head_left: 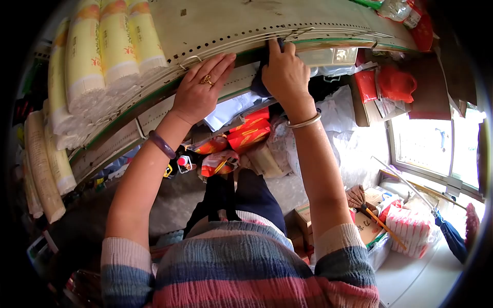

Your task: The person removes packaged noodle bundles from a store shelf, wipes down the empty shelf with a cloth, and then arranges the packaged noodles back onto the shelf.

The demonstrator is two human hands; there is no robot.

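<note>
Dark cloth point(261, 81), gripped in your right hand point(287, 73) by the shelf's point(221, 21) near edge: press evenly, bracing with your straight-fingered, seemingly empty left hand point(200, 88).

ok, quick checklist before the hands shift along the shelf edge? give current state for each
1. Dark cloth in right hand: ok, held at the shelf's front edge.
2. Left hand bearing on the edge: cannot tell; fingers extended there, palm side hidden.
3. Yellow packs apart from both hands: ok, they stand off to the left hand's side.
4. Shelf top free of marks: not ok, dark specks show.
5. Wire rail firmly fixed: cannot tell; it runs along the front edge, fixings unclear.
6. Silver bangle apart from the rail: ok, it sits back at the right wrist.
</note>
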